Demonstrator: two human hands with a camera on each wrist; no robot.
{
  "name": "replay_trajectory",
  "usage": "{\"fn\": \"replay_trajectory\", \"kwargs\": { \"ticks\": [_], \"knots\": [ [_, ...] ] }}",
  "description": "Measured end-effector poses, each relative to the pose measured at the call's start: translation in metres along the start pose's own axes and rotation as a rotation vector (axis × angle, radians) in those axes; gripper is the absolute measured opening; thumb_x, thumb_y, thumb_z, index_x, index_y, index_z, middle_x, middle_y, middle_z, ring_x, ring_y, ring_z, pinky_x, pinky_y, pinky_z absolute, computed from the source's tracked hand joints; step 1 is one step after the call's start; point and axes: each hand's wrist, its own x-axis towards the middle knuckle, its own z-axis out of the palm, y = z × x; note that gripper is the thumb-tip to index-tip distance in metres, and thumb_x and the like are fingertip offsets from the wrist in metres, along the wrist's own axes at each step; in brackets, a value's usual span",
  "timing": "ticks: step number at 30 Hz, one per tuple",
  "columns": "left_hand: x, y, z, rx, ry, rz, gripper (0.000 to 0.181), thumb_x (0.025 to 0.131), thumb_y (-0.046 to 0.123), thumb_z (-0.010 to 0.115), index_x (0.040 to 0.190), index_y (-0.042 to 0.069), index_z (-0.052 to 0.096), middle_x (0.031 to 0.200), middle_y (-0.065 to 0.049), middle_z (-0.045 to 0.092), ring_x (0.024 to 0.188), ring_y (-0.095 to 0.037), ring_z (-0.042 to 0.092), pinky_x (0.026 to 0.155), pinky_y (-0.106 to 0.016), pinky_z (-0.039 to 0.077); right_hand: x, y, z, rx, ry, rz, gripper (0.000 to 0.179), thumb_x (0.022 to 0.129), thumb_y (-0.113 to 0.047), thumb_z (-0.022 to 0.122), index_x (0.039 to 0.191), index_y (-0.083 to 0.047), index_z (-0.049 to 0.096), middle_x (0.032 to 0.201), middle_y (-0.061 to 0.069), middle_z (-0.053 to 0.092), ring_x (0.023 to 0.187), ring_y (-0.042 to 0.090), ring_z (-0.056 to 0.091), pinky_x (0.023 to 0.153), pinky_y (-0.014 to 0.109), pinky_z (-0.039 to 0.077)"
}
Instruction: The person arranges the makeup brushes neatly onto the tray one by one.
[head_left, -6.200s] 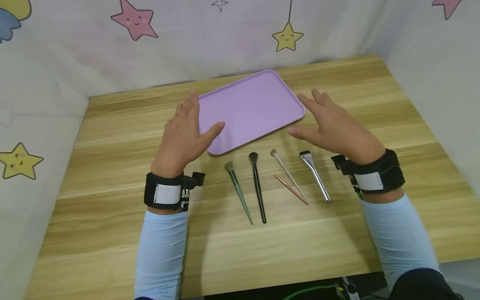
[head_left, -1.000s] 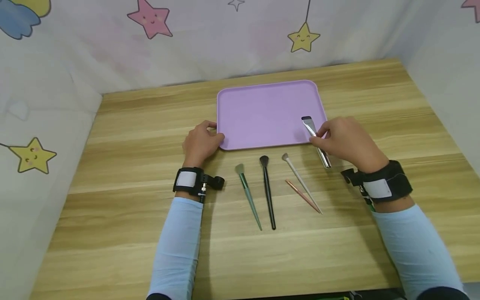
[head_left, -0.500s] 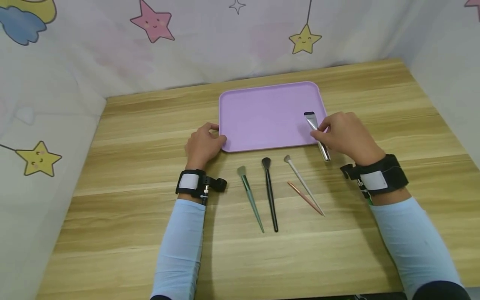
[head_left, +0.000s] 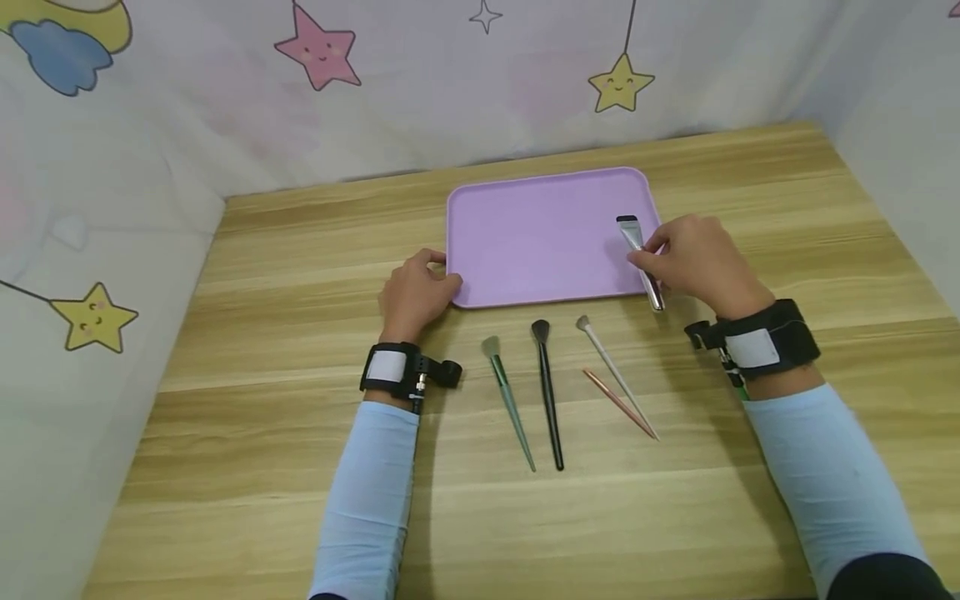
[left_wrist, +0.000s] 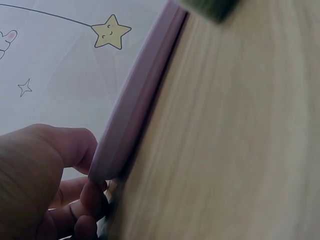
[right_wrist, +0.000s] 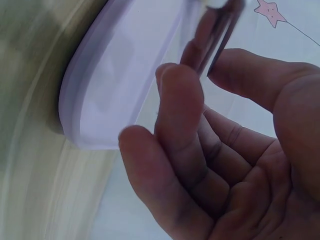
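A lilac tray (head_left: 555,237) lies on the table. At its front left corner is my left hand (head_left: 416,293); the left wrist view shows the thumb (left_wrist: 75,145) on the tray rim (left_wrist: 131,105) and curled fingers below it. My right hand (head_left: 697,260) pinches a silver flat-headed makeup brush (head_left: 633,235) between thumb and fingers above the tray's front right corner. The brush's dark bristles point away from me. In the right wrist view the shiny brush handle (right_wrist: 217,35) sits between the fingertips, with its ends out of sight.
In front of the tray lie a green makeup brush (head_left: 510,404), a black makeup brush (head_left: 548,396), a white-handled makeup brush (head_left: 615,371) and a thin copper-coloured stick (head_left: 618,404). The last two converge at their near ends. A printed curtain (head_left: 442,100) hangs behind the wooden table (head_left: 262,400).
Since the oldest frame, the tray has turned straighter, my left hand has gripped its corner, and my right hand has lifted the silver brush. Lately the brush has moved slightly farther from me.
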Motion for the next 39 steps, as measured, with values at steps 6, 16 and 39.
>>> {"fn": "replay_trajectory", "kwargs": {
  "ticks": [6, 16, 39],
  "knots": [
    [-0.001, -0.002, 0.002, 0.009, 0.003, 0.002, 0.046, 0.084, 0.036, 0.062, 0.127, 0.021, 0.067, 0.092, 0.001, 0.069, 0.077, -0.022, 0.061, 0.064, -0.039, 0.042, 0.008, 0.003, 0.002, 0.024, -0.022, 0.007, 0.034, 0.094, -0.027, 0.070, 0.094, 0.007, 0.073, 0.067, 0.010, 0.068, 0.055, 0.022, 0.066, 0.052, 0.032, 0.045],
    [-0.004, -0.002, 0.008, 0.014, 0.017, 0.004, 0.045, 0.083, 0.038, 0.061, 0.126, 0.024, 0.067, 0.087, 0.005, 0.069, 0.075, -0.020, 0.061, 0.063, -0.040, 0.043, 0.022, 0.016, 0.005, 0.020, -0.057, 0.024, 0.034, 0.095, -0.027, 0.069, 0.092, 0.007, 0.074, 0.062, 0.007, 0.065, 0.051, 0.020, 0.063, 0.050, 0.032, 0.043],
    [-0.009, -0.016, 0.021, -0.007, 0.207, 0.088, 0.043, 0.081, 0.036, 0.060, 0.120, 0.026, 0.074, 0.071, 0.007, 0.064, 0.064, -0.018, 0.057, 0.054, -0.038, 0.038, 0.034, 0.021, 0.018, 0.000, -0.107, 0.092, 0.043, 0.089, -0.025, 0.072, 0.112, 0.011, 0.065, 0.093, 0.024, 0.066, 0.067, 0.027, 0.063, 0.054, 0.035, 0.050]
  ]
}}
